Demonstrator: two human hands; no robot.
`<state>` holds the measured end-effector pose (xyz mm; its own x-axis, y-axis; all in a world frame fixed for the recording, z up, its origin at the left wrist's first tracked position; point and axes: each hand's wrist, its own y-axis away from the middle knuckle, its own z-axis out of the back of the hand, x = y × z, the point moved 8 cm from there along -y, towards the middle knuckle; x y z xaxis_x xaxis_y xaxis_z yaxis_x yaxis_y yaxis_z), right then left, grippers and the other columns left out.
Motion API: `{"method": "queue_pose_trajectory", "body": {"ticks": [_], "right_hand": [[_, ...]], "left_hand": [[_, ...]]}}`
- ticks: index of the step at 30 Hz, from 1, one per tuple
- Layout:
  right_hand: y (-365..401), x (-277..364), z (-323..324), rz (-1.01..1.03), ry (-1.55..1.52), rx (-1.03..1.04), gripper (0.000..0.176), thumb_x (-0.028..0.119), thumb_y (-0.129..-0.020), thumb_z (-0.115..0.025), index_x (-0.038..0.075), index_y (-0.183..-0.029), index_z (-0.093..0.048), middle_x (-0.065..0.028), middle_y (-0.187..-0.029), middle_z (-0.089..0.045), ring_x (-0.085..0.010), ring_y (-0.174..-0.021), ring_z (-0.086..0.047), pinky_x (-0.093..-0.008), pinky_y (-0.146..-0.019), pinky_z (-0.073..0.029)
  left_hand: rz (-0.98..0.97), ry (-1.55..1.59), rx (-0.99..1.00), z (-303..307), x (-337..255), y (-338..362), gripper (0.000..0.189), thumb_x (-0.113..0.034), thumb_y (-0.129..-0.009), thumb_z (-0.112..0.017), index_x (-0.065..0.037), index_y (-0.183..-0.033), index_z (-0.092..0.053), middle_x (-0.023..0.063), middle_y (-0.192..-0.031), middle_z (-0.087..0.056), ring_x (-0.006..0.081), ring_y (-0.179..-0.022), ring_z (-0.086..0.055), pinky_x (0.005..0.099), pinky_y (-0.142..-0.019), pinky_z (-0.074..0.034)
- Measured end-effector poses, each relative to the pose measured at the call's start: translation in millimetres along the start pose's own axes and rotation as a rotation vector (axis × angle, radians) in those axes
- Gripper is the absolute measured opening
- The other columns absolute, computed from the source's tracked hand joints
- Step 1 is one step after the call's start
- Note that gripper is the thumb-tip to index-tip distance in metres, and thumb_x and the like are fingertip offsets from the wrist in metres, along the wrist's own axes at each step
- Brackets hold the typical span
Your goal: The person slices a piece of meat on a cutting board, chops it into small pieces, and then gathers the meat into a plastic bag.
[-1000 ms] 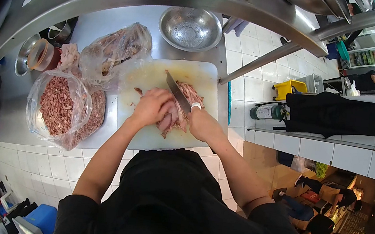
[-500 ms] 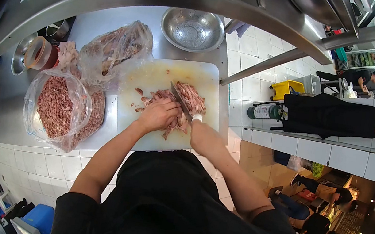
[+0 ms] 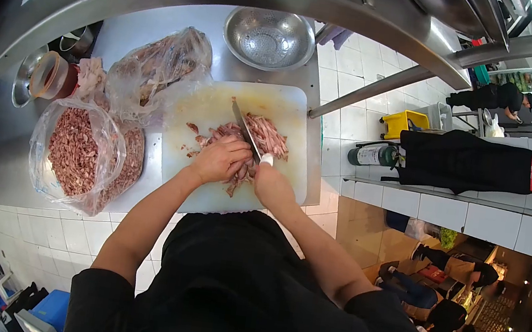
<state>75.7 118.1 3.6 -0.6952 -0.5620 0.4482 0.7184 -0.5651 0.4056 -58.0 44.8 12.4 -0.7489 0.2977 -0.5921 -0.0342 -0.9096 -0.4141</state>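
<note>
Right hand closed round knife handle, blade angled into meat pile. Left hand half-curled, clamping meat pile mid cutting board. Judgement: tuck fingertips behind blade, short cuts. Beyond: bag of chopped meat, colander.

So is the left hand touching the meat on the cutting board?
Touching. The head view shows the left hand pressed down onto the meat, curled over the strips, right beside the knife gripped by the right hand.
</note>
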Motion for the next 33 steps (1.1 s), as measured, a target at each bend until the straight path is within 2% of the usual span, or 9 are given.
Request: {"method": "queue_pose_trajectory", "body": {"ticks": [4,10,11,16,19,21,26,29,33], "right_hand": [[-3,3,26,0.085,-0.024,0.027,0.031,0.022,-0.112,-0.053,-0.007,-0.106,-0.062,-0.0358,-0.092,-0.073,-0.0549,-0.09,-0.073,-0.064,-0.079,-0.056],[-2,-12,-10,0.047,-0.064,-0.122,0.034,0.023,-0.113,-0.054,-0.008,-0.102,-0.061,-0.0351,-0.082,-0.071,-0.0558,-0.079,-0.071,-0.0638,-0.07,-0.055],[-9,-22,-12,0.061,-0.108,-0.09,0.035,0.026,-0.113,-0.053,-0.007,-0.11,-0.06,-0.0341,-0.087,-0.073,-0.0547,-0.085,-0.073,-0.0653,-0.077,-0.056],[6,-1,34,0.082,-0.03,-0.084,0.033,0.024,-0.113,-0.051,-0.008,-0.113,-0.058,-0.0338,-0.09,-0.074,-0.0544,-0.084,-0.073,-0.0653,-0.076,-0.056],[19,8,47,0.051,0.007,-0.072,0.028,0.019,-0.11,-0.051,-0.007,-0.114,-0.058,-0.0333,-0.093,-0.074,-0.0541,-0.085,-0.074,-0.064,-0.076,-0.057],[28,13,48,0.039,0.038,-0.051,0.025,0.017,-0.109,-0.052,-0.007,-0.114,-0.058,-0.0329,-0.094,-0.075,-0.0537,-0.086,-0.074,-0.0631,-0.076,-0.058],[49,33,35,0.015,0.149,0.057,0.021,0.011,-0.103,-0.053,-0.005,-0.115,-0.06,-0.0306,-0.096,-0.076,-0.0513,-0.09,-0.076,-0.0599,-0.079,-0.061],[17,14,-8,0.008,0.129,0.043,0.02,0.01,-0.103,-0.052,-0.004,-0.112,-0.062,-0.0294,-0.099,-0.077,-0.0499,-0.093,-0.077,-0.0595,-0.082,-0.061],[-6,7,7,0.076,0.086,-0.026,0.02,0.012,-0.103,-0.052,-0.004,-0.11,-0.063,-0.0287,-0.1,-0.077,-0.0481,-0.095,-0.077,-0.0599,-0.084,-0.06]], "left_hand": [[0.007,0.006,-0.032,3,-1,-2,0.021,-0.007,-0.09,-0.077,-0.005,-0.111,-0.076,0.0119,-0.118,-0.073,0.0338,-0.11,-0.068,0.0436,-0.097,-0.057],[0.029,0.038,-0.026,0,0,2,0.019,-0.006,-0.091,-0.076,-0.005,-0.11,-0.076,0.0135,-0.119,-0.073,0.0359,-0.112,-0.068,0.0448,-0.099,-0.057],[0.032,0.049,-0.033,1,-1,3,0.019,-0.006,-0.09,-0.075,-0.005,-0.109,-0.077,0.0133,-0.119,-0.073,0.036,-0.112,-0.068,0.0455,-0.099,-0.057],[0.053,0.064,-0.037,5,0,2,0.018,-0.005,-0.089,-0.075,-0.005,-0.107,-0.078,0.012,-0.122,-0.074,0.0366,-0.115,-0.068,0.0482,-0.102,-0.055],[0.082,-0.046,-0.166,23,0,3,0.019,-0.007,-0.087,-0.075,-0.006,-0.106,-0.077,0.0102,-0.118,-0.074,0.0355,-0.114,-0.068,0.0478,-0.101,-0.054],[0.099,-0.116,-0.07,18,-1,6,0.021,-0.011,-0.088,-0.074,-0.009,-0.107,-0.079,0.0048,-0.112,-0.074,0.0298,-0.112,-0.067,0.0444,-0.1,-0.054],[0.127,-0.152,-0.074,5,2,12,0.022,-0.013,-0.087,-0.075,-0.01,-0.108,-0.078,0.0039,-0.11,-0.073,0.0274,-0.11,-0.067,0.0427,-0.098,-0.054],[0.121,-0.142,-0.085,8,4,11,0.023,-0.013,-0.086,-0.076,-0.009,-0.108,-0.078,0.004,-0.111,-0.074,0.0272,-0.109,-0.067,0.0429,-0.097,-0.054],[0.103,-0.103,-0.138,8,3,11,0.023,-0.013,-0.086,-0.076,-0.008,-0.109,-0.078,0.0048,-0.111,-0.075,0.0276,-0.106,-0.068,0.043,-0.096,-0.054]]}}
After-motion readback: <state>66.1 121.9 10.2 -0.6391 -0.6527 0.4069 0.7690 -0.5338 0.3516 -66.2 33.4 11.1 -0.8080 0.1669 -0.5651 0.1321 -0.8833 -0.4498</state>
